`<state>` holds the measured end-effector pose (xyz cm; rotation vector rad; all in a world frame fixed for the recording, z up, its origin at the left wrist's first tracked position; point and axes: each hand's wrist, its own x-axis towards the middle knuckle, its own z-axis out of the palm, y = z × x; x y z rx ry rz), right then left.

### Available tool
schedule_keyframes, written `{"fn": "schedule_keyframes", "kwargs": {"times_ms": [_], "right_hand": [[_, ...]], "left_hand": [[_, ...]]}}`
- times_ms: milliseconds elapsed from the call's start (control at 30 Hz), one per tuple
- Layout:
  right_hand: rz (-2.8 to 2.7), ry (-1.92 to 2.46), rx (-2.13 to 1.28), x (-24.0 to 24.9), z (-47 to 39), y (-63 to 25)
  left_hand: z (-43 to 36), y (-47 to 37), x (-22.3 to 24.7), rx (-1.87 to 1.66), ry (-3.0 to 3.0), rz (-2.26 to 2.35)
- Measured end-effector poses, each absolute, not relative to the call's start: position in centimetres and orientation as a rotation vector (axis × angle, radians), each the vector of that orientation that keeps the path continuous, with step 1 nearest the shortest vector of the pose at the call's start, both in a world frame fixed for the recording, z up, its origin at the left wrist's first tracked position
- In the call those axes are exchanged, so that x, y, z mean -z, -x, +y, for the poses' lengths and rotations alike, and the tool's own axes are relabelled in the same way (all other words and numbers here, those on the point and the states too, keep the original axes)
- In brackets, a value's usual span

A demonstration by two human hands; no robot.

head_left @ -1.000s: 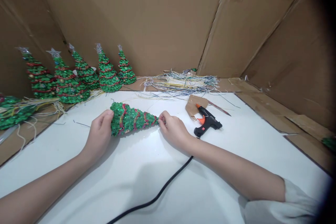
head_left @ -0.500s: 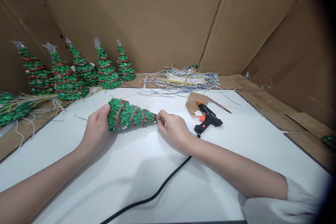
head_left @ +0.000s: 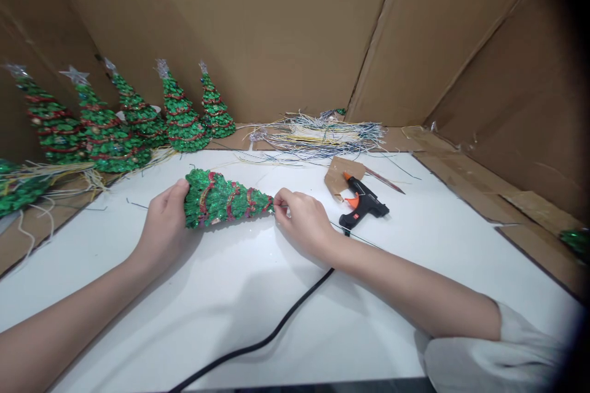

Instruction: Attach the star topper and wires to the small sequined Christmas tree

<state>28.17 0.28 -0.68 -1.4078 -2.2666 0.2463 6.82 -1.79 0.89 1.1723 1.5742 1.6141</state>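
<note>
My left hand (head_left: pixel 163 221) is wrapped round the wide base of a small green glittery Christmas tree (head_left: pixel 225 199). The tree lies on its side just above the white table, its tip pointing right, with red garlands wound round it. At that tip, the thumb and forefinger of my right hand (head_left: pixel 304 221) are pinched together. A thin dark wire (head_left: pixel 362 238) shows beyond my right wrist and seems to run under the hand to the pinch. My fingers hide exactly how it meets the tip.
A black and orange glue gun (head_left: pixel 366 202) rests by a cardboard scrap (head_left: pixel 338 173) and a pointed tool (head_left: pixel 387 181). Its black cord (head_left: pixel 276 331) crosses the table front. Several star-topped trees (head_left: pixel 179 113) stand back left. Loose wires (head_left: pixel 318 135) lie along the cardboard wall.
My view has shifted slightly, moving everything a little left and up in the picture. Both hands keep their grip, and the tree holds nearly the same pose.
</note>
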Motion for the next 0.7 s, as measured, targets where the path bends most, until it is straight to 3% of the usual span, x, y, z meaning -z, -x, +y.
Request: {"fn": "schedule_keyframes", "kwargs": {"times_ms": [300,700], "right_hand": [[-2.286,1.398,-0.200,0.15,0.21,-28.08],[-2.184,1.319,-0.448,0.16,0.77,-28.38]], "left_hand": [[-1.51,-6.85,-0.81,-1.635,-1.134,1.541],[-1.82,-7.07,-0.95,-1.621,-1.188,1.566]]}}
